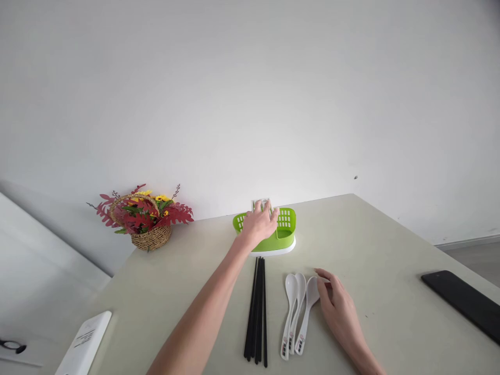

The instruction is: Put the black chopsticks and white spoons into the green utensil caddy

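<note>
My left hand (260,224) reaches over a green utensil holder (287,242) with slotted walls and a white base. Its fingers are spread at the holder's back, in front of a small pale back piece (262,201); whether they press on it is hard to tell. My right hand (338,304) rests at the right of several white spoons (300,291), thumb and fingers apart beside the rightmost bowl. Part of that bowl's edge is hidden by the fingers. A bundle of black chopsticks (257,312) lies left of the spoons, just in front of the holder.
A wicker basket (152,239) of red and yellow artificial flowers stands at the back left of the table (187,291). A white box-like object (86,344) lies at the front left. On the right lies a black phone (463,299). A white wall (273,104) rises behind.
</note>
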Tool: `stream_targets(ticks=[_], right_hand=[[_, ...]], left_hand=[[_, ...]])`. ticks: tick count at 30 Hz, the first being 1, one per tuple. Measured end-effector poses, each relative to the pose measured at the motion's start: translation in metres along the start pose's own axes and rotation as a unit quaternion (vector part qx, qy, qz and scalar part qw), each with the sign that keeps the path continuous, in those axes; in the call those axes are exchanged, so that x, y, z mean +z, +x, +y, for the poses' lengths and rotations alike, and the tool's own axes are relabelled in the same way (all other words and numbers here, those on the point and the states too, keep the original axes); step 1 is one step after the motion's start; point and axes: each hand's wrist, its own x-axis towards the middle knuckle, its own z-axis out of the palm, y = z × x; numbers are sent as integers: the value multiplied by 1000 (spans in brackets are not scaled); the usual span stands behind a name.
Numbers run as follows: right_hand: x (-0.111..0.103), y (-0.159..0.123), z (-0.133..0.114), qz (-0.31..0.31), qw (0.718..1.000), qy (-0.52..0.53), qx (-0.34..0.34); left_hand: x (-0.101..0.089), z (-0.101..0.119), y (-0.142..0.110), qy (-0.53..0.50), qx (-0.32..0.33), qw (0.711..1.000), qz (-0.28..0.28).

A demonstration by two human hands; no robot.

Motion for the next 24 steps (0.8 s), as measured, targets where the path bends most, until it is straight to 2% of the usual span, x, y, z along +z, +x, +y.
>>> stream_targets(ticks=[5,9,11,13,15,16,17,21,24], right_hand=[[1,1,3,8,1000,-4,-7],[0,0,4,12,1000,-4,-8],[-1,0,4,11,1000,-1,-5],[-2,-1,4,11,1000,3,-2],[-2,-1,5,12,1000,6,-5],[-2,0,5,12,1000,8,-7],[-1,0,5,12,1000,8,-9],[0,0,9,15,1000,0,-15],[0,-1,13,12,1000,-8,-24]], left_hand=[[-2,11,-10,6,22,1000,-2],[-7,13,-21,41,81,996,9],[-10,10,-32,37,96,992,80],[-9,2,-48,-4,87,977,195],[-1,-11,-72,-73,59,954,284],[7,-19,-87,-108,38,946,304],[18,-28,-102,-134,14,945,299],[68,-59,-171,-165,-25,967,191],[95,-73,-219,-201,-47,969,137]])
